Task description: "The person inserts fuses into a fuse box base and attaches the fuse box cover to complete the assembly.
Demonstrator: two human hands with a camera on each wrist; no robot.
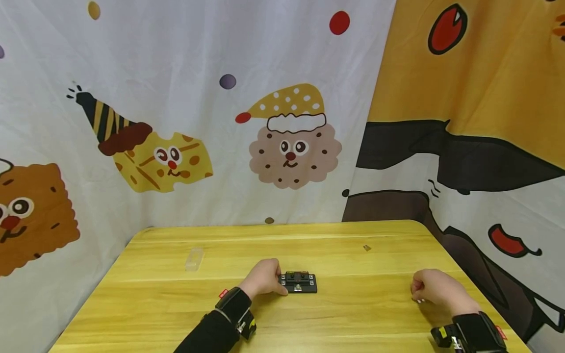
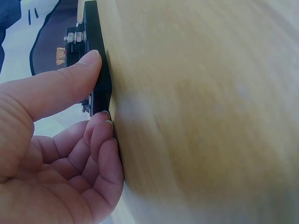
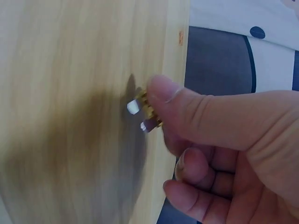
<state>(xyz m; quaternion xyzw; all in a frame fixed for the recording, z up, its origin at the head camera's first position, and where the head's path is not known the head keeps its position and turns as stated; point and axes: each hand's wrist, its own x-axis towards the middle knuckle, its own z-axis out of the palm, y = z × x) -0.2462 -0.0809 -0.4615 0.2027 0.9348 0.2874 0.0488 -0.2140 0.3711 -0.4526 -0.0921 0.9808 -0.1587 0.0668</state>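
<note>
A black rectangular block with metal screws (image 1: 308, 289) lies on the table in the middle of the head view. My left hand (image 1: 263, 278) grips its left end, thumb on the near side; in the left wrist view the thumb presses the block's edge and the curled fingers sit at its lower end. Small orange-brown pieces (image 2: 60, 56) stick up from the block. Over the table's right side, my right hand (image 1: 439, 290) pinches a tiny brass-coloured part (image 3: 148, 111) with two pale, shiny ends between thumb and forefinger, which partly hide it.
A small clear plastic box (image 1: 194, 259) is on the table at the back left. Another small brass-coloured piece (image 1: 367, 248) lies at the back right. The wooden table (image 1: 335, 318) reaches to a printed cloth (image 1: 185, 88) hanging behind it and at the right.
</note>
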